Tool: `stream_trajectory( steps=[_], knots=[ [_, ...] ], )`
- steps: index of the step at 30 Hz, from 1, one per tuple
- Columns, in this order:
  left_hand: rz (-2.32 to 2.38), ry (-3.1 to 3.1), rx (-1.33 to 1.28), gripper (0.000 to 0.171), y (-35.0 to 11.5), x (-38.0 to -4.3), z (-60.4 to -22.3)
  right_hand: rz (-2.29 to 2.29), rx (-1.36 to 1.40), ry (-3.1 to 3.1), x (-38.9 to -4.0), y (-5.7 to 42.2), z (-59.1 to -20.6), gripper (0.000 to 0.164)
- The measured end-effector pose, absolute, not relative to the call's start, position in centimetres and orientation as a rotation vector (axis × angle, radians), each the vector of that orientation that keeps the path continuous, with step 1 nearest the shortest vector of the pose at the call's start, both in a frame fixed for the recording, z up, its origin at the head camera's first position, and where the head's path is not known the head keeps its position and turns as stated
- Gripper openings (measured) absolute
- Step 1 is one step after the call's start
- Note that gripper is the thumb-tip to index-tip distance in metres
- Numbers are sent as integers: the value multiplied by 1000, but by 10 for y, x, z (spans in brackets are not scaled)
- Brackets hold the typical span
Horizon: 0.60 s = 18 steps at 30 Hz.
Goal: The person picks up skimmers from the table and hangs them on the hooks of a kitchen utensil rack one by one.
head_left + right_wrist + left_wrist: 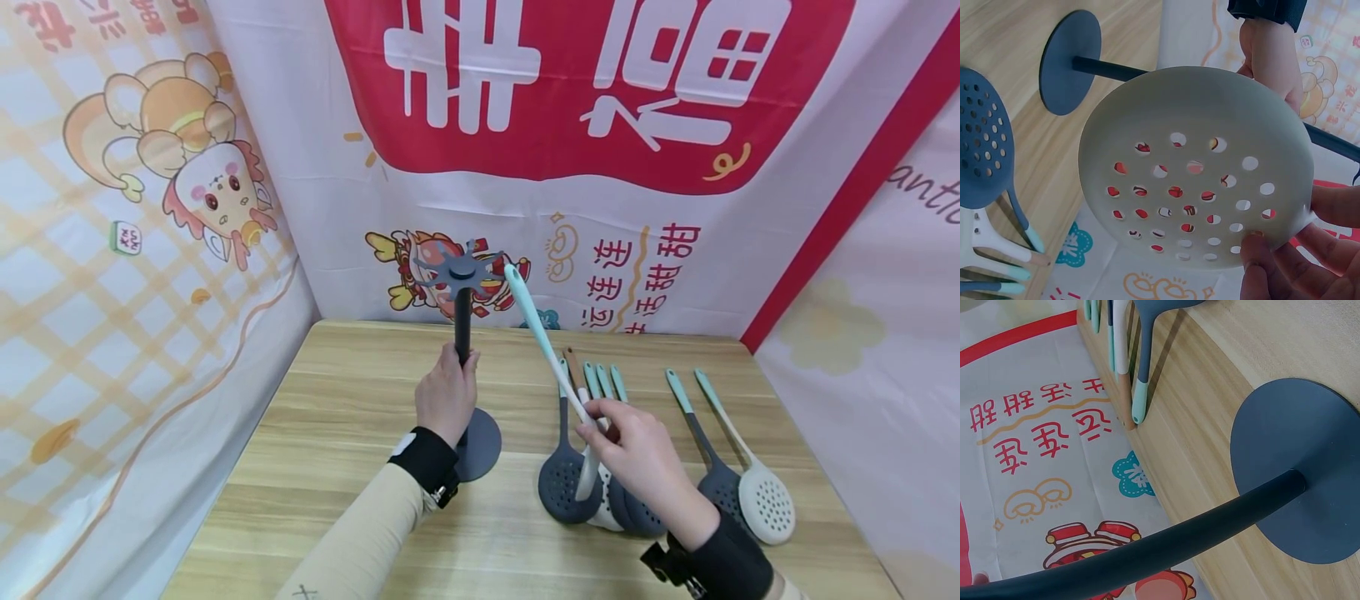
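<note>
My left hand (447,396) grips the black pole (462,325) of a utensil stand. The pole rises from a round dark base (483,446) to a ring of hooks (461,271) at its top. Between thumb and fingers, my right hand (633,442) pinches a pale skimmer (1197,106) by its perforated head. In the head view that head appears edge-on, and the skimmer's mint handle (528,308) points up and left, its tip just right of the hooks. The left wrist view shows the pole (1147,556) slanting away from the base (1291,512).
Below my right hand lies a group of utensils, including a dark skimmer (558,475), with handles toward the back. Farther right, a dark utensil (712,450) lies beside a white skimmer (765,483). The wooden table (330,467) meets printed cloth (337,275) at the back and sides.
</note>
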<state>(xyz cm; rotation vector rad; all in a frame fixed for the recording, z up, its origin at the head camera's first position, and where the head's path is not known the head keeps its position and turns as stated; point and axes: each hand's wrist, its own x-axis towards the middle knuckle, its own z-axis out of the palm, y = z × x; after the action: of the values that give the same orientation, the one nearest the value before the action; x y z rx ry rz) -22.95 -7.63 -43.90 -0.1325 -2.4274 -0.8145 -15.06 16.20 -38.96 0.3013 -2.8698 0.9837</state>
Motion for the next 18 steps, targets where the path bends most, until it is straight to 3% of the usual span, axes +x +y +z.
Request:
stream_trajectory(
  steps=[18],
  knots=[
    [-825,-2442,-133,28,-77,-233,-441,973,313,-2884,-155,152,-397,14]
  ],
)
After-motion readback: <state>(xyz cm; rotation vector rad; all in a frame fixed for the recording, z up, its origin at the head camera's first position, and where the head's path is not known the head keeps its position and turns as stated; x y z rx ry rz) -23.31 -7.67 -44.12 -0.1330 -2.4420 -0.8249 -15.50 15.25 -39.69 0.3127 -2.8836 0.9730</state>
